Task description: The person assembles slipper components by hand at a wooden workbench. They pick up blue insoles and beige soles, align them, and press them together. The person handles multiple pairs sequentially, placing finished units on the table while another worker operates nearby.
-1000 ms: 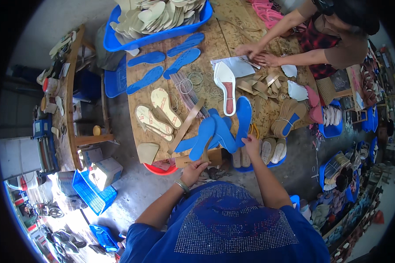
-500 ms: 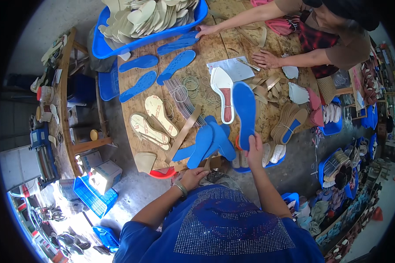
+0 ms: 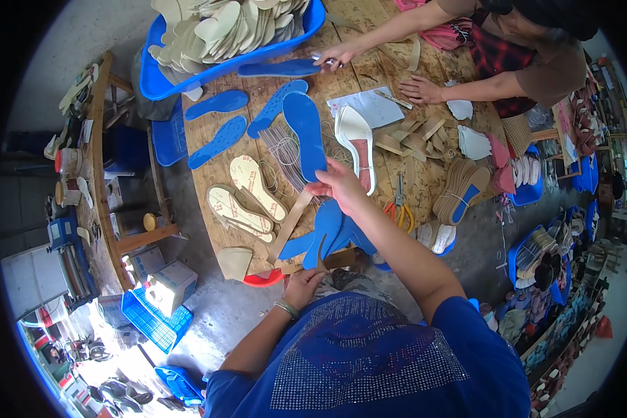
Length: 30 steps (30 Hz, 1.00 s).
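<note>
My right hand (image 3: 341, 185) grips the heel end of a blue insole (image 3: 303, 129), raised over the middle of the table. Close to the table's near edge, my left hand (image 3: 304, 287) has its fingers pinched together; what lies between them is too small to make out. Just beyond it several blue insoles (image 3: 331, 230) lie in an overlapping pile, with a tan strip (image 3: 289, 226) alongside. Cream insoles with red print (image 3: 256, 187) lie to the left. A white insole-shaped piece (image 3: 355, 132) with a dark red part rests right of the raised insole.
Across the wooden table (image 3: 209, 202), a co-worker's hand (image 3: 338, 56) holds a blue insole (image 3: 279, 67). Scissors (image 3: 400, 205) and a tied tan insole stack (image 3: 460, 191) lie at right. A blue tub (image 3: 223, 75) of cream pieces stands far left. More blue insoles (image 3: 217, 104) lie below it.
My right hand has carried the blue insole left and farther over the table, uncovering the scissors. The co-worker's hand has lifted a blue insole. My left hand stays near the edge.
</note>
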Each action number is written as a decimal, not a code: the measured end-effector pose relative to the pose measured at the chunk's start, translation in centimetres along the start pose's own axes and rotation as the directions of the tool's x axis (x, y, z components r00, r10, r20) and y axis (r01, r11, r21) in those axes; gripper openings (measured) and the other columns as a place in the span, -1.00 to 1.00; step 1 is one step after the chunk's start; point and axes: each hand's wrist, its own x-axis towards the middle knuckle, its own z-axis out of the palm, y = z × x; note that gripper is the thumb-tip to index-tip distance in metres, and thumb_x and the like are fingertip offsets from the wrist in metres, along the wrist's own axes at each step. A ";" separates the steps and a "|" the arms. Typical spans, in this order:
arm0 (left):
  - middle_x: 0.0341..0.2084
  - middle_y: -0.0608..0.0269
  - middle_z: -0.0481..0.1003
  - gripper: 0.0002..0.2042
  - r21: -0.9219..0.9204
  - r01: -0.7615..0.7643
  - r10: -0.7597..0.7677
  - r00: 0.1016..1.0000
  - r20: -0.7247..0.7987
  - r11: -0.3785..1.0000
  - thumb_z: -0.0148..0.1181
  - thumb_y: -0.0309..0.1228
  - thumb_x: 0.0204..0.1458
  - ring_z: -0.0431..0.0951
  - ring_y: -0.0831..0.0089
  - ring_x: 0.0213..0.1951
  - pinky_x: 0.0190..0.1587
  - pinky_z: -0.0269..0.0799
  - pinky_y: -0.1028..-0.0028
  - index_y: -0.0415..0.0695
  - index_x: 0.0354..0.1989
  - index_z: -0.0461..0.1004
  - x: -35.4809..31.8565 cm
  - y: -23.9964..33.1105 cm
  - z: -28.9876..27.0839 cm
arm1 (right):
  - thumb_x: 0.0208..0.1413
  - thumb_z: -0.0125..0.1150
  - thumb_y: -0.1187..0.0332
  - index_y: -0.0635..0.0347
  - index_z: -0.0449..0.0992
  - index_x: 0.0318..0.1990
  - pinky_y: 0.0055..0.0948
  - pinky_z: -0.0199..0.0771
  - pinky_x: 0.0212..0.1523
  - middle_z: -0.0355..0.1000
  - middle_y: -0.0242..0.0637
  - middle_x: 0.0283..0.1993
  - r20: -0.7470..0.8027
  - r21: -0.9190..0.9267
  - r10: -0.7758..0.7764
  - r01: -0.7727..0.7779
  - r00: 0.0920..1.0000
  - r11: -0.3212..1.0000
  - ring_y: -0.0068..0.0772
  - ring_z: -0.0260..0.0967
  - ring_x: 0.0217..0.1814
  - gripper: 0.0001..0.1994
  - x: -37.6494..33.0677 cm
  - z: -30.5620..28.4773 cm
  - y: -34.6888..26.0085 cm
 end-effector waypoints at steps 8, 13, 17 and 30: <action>-0.47 0.17 0.54 -0.81 0.103 0.027 -0.031 0.999 0.035 0.994 0.11 -0.33 0.07 0.52 0.44 -0.42 -0.30 0.40 0.47 -0.16 -0.25 0.55 -0.4 -0.1 -0.5 | 0.13 0.02 0.45 0.29 0.26 0.00 -0.51 0.54 -0.34 0.42 -0.14 -0.19 -0.059 0.095 0.010 -0.005 0.998 0.995 -0.24 0.52 -0.27 -0.72 1.3 1.3 0.0; -0.43 0.16 0.56 -0.81 0.213 -0.056 0.051 0.998 0.032 0.975 0.15 -0.33 0.04 0.54 0.40 -0.40 -0.27 0.42 0.48 -0.16 -0.25 0.55 -0.6 1.4 -1.0 | 0.14 0.04 0.37 0.24 0.28 -0.02 -0.53 0.54 -0.39 0.46 -0.11 -0.26 -0.033 0.076 0.047 -0.044 0.998 0.996 -0.26 0.52 -0.32 -0.72 1.2 1.8 0.7; -0.42 0.12 0.55 -0.79 0.184 0.034 -0.038 0.999 0.019 0.982 0.17 -0.30 0.03 0.55 0.34 -0.38 -0.27 0.43 0.46 -0.15 -0.25 0.56 -0.8 2.4 -1.1 | 0.14 0.06 0.33 0.21 0.27 -0.01 -0.56 0.51 -0.47 0.47 -0.08 -0.27 0.004 0.052 0.029 -0.029 1.000 0.998 -0.35 0.51 -0.41 -0.70 0.6 1.1 0.9; -0.51 0.20 0.48 -0.81 0.252 -0.153 0.133 0.987 0.093 0.956 0.15 -0.34 0.05 0.48 0.45 -0.44 -0.31 0.38 0.49 -0.14 -0.24 0.56 -0.5 1.9 -1.7 | 0.13 0.03 0.36 0.21 0.33 -0.10 -0.61 0.43 -0.57 0.47 -0.14 -0.36 -0.058 -0.010 0.042 -0.042 0.997 0.999 -0.48 0.45 -0.54 -0.79 0.2 2.7 0.7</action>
